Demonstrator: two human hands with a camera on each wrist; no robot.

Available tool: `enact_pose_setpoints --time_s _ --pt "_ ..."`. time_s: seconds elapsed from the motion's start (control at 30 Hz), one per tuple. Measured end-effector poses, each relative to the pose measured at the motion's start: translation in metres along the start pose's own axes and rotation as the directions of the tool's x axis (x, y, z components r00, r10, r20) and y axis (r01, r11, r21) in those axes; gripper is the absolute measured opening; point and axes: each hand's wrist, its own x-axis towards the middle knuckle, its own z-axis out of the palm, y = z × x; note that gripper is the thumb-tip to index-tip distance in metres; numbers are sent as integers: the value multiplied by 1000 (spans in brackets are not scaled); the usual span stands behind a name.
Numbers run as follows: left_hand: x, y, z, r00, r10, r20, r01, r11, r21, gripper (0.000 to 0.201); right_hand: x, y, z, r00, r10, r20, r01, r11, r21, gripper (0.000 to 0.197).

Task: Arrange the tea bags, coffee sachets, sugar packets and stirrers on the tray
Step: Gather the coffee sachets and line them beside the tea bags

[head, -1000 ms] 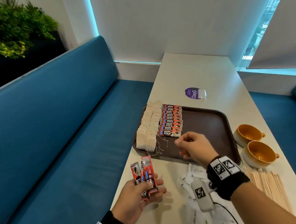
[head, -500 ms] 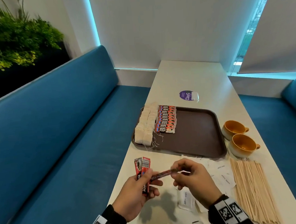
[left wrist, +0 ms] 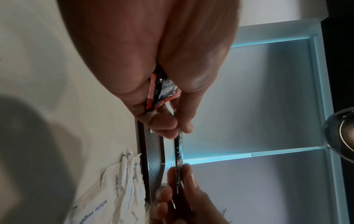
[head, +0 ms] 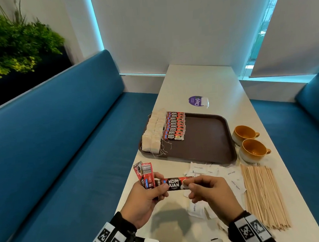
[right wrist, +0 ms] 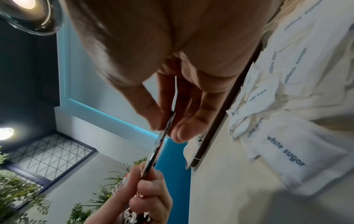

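Observation:
A brown tray [head: 208, 138] lies on the white table, with a row of tea bags [head: 153, 133] along its left edge and a column of red-black coffee sachets [head: 175, 125] beside them. Near the table's front edge, my left hand [head: 150, 192] grips a small bunch of coffee sachets [head: 146, 175] and one end of a single sachet [head: 174, 183]. My right hand [head: 205, 189] pinches that sachet's other end, so it spans level between both hands [left wrist: 178, 150] [right wrist: 162, 136]. White sugar packets [head: 214, 171] and wooden stirrers [head: 262, 195] lie on the table to the right.
Two orange cups [head: 249, 141] stand right of the tray. A purple sticker [head: 195, 100] with a loose tea bag [head: 204, 101] lies beyond the tray. A blue bench [head: 63, 154] runs along the table's left side. The tray's middle and right part is bare.
My right hand came back from the tray to the left hand and took one sachet's end. The sachet has turned from edge-on to face up between both hands.

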Motion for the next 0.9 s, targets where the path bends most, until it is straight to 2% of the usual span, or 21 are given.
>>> enact_pose_setpoints --time_s 0.07,0.17,0.23,0.37,0.43,0.53,0.67,0.77,0.9 --pt "-1 1 0 1000 -8 -3 8 1000 1 26 -1 0 0 999 -19 -39 18 1000 -18 12" --pt "0 2 0 1000 -12 -29 13 1000 19 24 0 0 -1 997 -12 -76 12 1000 6 31" --pt "3 1 -2 997 12 -72 -7 998 67 22 1 -2 -3 997 3 -82 -3 1000 1 36" --pt "12 2 -10 988 35 -152 -21 996 90 14 4 -3 -7 996 37 -78 -40 998 -42 21" --pt "16 2 -13 985 -5 -175 12 999 38 9 7 -3 -8 994 45 -97 -50 997 -57 15" --pt "22 0 -16 972 -141 -188 128 989 -79 5 19 -2 -12 988 56 -141 -64 997 -52 10" --pt "31 -1 -24 950 -289 -117 269 949 -162 32 54 -5 -21 982 19 -189 -46 989 -139 9" --pt "41 -4 -30 945 -306 -111 285 942 -175 50 97 -10 -27 971 -12 -238 -24 989 -147 9" --pt "53 -7 -35 949 -290 -127 266 948 -173 48 169 -5 -31 951 3 -309 -50 988 -145 10"
